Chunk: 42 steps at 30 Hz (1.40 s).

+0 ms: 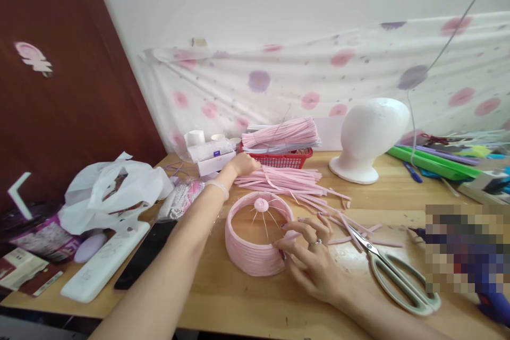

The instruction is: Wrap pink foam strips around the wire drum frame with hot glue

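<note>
A round pink band [255, 260], built up from coiled pipe cleaners, stands on the wooden table before me. Thin white wires fan out inside it from a small pink coiled disc [261, 204]. The thumb and index finger of my right hand [313, 263] pinch the band's near right wall; the other fingers are bent above it. My left hand [245, 163] reaches past the band to the pile of pink pipe cleaners [290, 180]. Its fingers are closed at the pile's left end, on a pink pipe cleaner, though the fingertips are partly hidden.
Scissors [398, 276] lie right of my right hand, beside a blurred-out glue gun [492, 297]. Behind are a red basket [279, 160] of bundled pipe cleaners and a white foam head [372, 135]. At left lie a phone [145, 255], a white slab [105, 265] and a plastic bag [115, 186].
</note>
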Each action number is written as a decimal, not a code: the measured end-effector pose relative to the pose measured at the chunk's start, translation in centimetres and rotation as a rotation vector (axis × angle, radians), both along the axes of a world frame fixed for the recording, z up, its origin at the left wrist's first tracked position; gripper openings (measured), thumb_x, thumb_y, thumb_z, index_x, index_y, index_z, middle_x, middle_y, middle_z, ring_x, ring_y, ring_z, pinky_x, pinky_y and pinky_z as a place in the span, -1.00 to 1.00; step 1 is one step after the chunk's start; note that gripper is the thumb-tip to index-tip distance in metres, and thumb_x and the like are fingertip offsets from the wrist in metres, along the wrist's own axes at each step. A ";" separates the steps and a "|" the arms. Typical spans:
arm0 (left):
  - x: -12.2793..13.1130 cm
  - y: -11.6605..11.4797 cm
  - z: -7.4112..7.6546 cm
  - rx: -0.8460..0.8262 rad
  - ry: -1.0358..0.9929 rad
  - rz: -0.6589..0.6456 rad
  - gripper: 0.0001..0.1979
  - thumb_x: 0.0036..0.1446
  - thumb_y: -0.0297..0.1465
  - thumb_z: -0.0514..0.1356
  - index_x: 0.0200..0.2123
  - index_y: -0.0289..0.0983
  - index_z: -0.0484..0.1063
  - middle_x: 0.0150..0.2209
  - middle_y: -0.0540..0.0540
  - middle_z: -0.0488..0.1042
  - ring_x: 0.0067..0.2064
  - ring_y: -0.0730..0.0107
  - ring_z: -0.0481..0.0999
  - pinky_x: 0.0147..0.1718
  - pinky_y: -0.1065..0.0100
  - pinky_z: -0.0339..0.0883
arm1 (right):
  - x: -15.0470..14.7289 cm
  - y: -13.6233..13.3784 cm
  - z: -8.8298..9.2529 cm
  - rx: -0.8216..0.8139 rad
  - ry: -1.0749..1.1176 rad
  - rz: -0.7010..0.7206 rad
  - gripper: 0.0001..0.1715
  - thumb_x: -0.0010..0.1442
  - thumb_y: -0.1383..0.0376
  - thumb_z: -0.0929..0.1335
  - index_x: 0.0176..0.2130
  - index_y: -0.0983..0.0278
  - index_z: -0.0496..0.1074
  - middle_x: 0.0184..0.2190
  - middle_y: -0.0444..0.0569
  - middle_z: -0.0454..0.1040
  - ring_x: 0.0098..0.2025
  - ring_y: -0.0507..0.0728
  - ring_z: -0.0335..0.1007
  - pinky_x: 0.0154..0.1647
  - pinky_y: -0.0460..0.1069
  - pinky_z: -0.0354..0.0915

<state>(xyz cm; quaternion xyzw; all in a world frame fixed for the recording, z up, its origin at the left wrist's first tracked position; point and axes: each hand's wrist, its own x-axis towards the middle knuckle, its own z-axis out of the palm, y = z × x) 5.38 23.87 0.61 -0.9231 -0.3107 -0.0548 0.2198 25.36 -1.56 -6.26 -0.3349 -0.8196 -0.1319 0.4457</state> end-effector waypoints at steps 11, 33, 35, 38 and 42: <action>-4.3 -9.8 -1.1 -0.065 -0.916 0.146 -0.74 0.31 -0.39 0.06 -0.01 -0.29 0.43 -0.05 -0.22 0.51 0.01 0.17 0.50 0.02 0.18 0.40 | 1.2 0.7 -0.2 -0.089 -0.069 0.027 -0.68 0.30 0.52 0.30 -0.08 0.15 0.46 -0.16 -0.01 0.51 0.01 0.25 0.24 0.14 0.21 0.08; -0.6 -27.2 -7.0 -0.942 -1.789 0.580 -0.36 0.40 0.07 -0.19 0.44 0.00 0.04 0.49 0.09 -0.01 0.51 0.23 -0.29 0.47 0.06 -0.33 | 1.4 1.9 -0.4 -0.501 0.408 0.034 -0.79 0.30 0.17 0.43 -0.38 0.13 0.44 -0.05 -0.04 0.45 0.10 0.20 0.41 0.04 0.11 0.34; -0.3 -27.1 -6.4 -0.930 -1.778 0.602 -0.34 0.39 0.08 -0.17 0.44 -0.01 0.02 0.50 0.08 -0.05 0.51 0.23 -0.33 0.47 0.10 -0.38 | 1.4 1.9 -0.1 -0.558 0.478 0.040 -0.76 0.27 0.14 0.45 -0.41 0.14 0.45 -0.01 -0.05 0.48 0.12 0.21 0.41 0.04 0.10 0.36; 0.1 -27.0 -6.3 -0.892 -1.746 0.641 -0.32 0.38 0.10 -0.18 0.44 -0.02 0.03 0.51 0.07 -0.08 0.52 0.22 -0.33 0.48 0.13 -0.41 | 1.4 2.0 0.3 -0.723 0.576 0.062 -0.68 0.20 0.09 0.49 -0.46 0.17 0.43 0.03 -0.03 0.52 0.08 0.23 0.47 0.03 0.11 0.42; 0.0 -26.7 -6.8 -0.896 -1.770 0.624 -0.34 0.38 0.08 -0.16 0.44 -0.01 0.05 0.50 0.07 -0.04 0.52 0.24 -0.31 0.48 0.12 -0.36 | 1.5 2.3 0.5 -0.926 0.587 0.136 -0.58 0.21 -0.02 0.46 -0.48 0.17 0.39 -0.26 -0.02 0.61 -0.25 0.18 0.56 -0.11 0.12 0.48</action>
